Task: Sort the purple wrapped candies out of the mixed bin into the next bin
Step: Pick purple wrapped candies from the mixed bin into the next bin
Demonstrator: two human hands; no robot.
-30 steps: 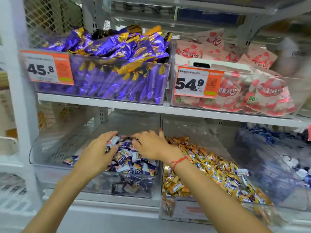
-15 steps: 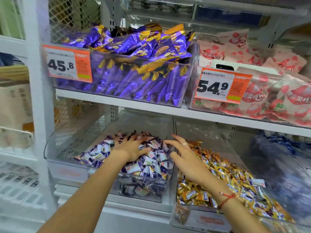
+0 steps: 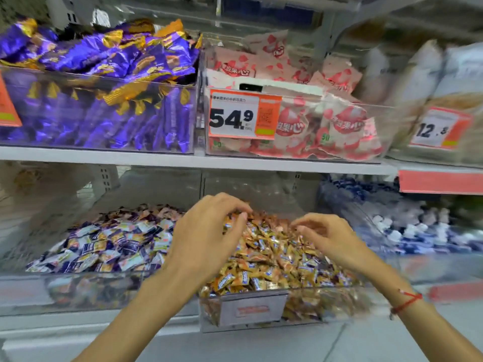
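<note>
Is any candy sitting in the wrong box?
Yes. A few purple-and-white candies lie mixed into the gold candy bin, though they match the purple pile in the bin beside it. Nothing looks spilled or broken.

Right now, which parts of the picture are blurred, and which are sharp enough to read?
Head view: the 54.9 tag reads sharp; the 12.8 tag and blue-white candies at the right edge are smeared; the gold candies are fairly clear; left hand and right hand are soft at the fingertips; the shelf edge bows from the wide lens.
</note>
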